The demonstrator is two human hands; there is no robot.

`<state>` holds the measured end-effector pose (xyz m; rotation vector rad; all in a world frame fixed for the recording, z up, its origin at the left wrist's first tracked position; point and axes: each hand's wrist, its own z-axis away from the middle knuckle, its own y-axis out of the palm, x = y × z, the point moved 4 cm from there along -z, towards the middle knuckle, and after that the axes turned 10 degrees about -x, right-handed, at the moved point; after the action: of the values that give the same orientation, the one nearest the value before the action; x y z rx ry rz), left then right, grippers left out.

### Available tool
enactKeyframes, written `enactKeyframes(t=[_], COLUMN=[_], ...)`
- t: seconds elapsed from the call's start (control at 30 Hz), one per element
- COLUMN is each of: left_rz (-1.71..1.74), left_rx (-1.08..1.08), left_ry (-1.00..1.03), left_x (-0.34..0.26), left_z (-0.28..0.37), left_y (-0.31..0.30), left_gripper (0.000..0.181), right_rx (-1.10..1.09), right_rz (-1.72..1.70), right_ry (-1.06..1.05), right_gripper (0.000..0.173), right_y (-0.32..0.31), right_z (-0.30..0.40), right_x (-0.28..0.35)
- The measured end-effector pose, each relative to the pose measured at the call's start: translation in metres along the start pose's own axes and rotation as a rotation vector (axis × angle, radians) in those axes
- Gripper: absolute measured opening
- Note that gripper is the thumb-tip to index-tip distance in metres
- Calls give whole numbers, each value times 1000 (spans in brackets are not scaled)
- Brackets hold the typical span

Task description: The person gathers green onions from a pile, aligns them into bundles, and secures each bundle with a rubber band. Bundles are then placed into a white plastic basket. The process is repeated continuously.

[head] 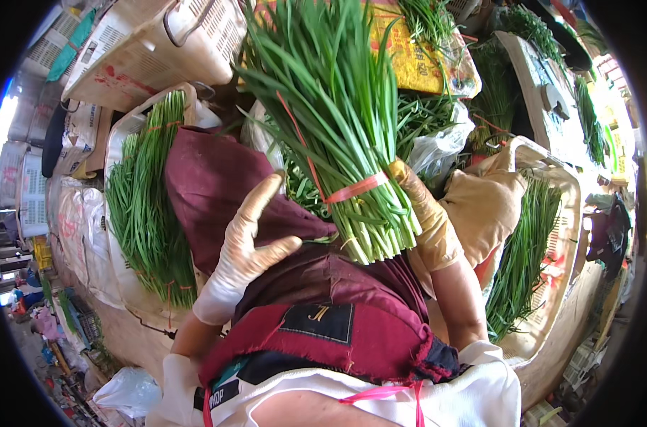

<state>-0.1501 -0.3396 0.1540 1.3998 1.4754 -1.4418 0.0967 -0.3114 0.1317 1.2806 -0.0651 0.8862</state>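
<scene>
A thick bunch of garlic chives (350,133) slants up and away from me, its pale cut ends toward my lap. My right hand (427,213), in a stained thin glove, grips its right side near the stalk ends. Around the lower stalks runs a red plastic band (358,188), with a long loose tail reaching up along the left side of the leaves. My left hand (251,240), gloved as well, is apart from the bunch with thumb and forefinger spread and nothing between them. A maroon apron (211,171) covers my lap beneath.
A crate (115,144) of banded chives stands to my left, and another crate (561,213) with chives to my right. Loose greens (419,120) and a clear plastic bag (443,139) lie ahead, below a yellow printed sack (419,58). An upturned-looking white crate (147,58) leans at the upper left.
</scene>
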Motion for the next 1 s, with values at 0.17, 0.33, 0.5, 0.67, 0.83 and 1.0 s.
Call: enactKeyframes(t=[0.17,0.33,0.5,0.67,0.83,1.0], left_rz=[1068,1560,1496,1508,1307,1276], left_rx=[92,6,-263,-401,-579,-689], left_ry=[-256,-166,-223,-146,-208,-197], left_x=[4,55,62,68,76,91], left_z=[-53,-83,-73,-69,-56,-39], left_y=[49,34,2,-24,-44,-49], left_gripper=[95,63,66,63,65,68], right_rx=[126,91,-282,-86,-135,-189], right_rz=[280,460,686,1266,1546,1670], right_ry=[-180,-166,-503,-1054,-1251,-1293], right_gripper=[81,87,49,45,45,34], right_y=[42,55,35,71,97,103], right_z=[-22,-45,-39,-11,-34,-46], right_x=[34,9,17,2,-27,-45])
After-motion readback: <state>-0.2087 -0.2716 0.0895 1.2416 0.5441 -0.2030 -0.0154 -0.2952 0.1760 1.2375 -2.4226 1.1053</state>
